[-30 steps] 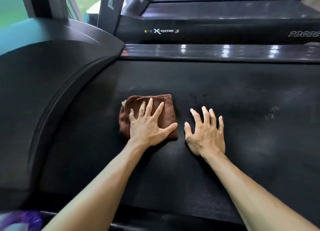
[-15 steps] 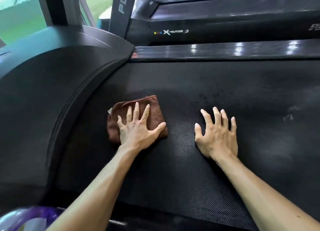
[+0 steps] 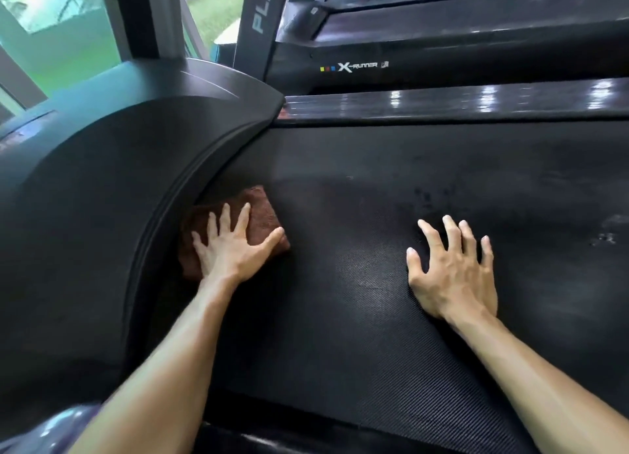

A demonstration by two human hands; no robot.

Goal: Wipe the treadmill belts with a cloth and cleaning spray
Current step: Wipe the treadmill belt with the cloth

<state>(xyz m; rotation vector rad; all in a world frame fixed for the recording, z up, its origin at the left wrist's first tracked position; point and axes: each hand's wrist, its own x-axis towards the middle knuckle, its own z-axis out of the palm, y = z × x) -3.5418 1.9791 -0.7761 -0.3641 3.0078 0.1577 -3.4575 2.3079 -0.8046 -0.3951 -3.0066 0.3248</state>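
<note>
A folded brown cloth (image 3: 262, 211) lies on the black textured treadmill belt (image 3: 357, 317), at its left end, tucked against the curved motor cover (image 3: 102, 215). My left hand (image 3: 231, 249) presses flat on the cloth with fingers spread and straight. My right hand (image 3: 452, 269) rests on the bare belt to the right, fingers spread, holding nothing. Pale smudges mark the belt at the right (image 3: 606, 239). No spray bottle is in view.
A glossy side rail (image 3: 442, 101) runs along the belt's far edge. Beyond it stands a second treadmill labelled X-Runner (image 3: 357, 67). An upright post (image 3: 258, 21) rises at the back left, with windows behind. A purple object (image 3: 51, 429) sits at the bottom left corner.
My left hand has slid the cloth leftwards across the belt until it meets the motor cover. My right hand stays planted on the belt.
</note>
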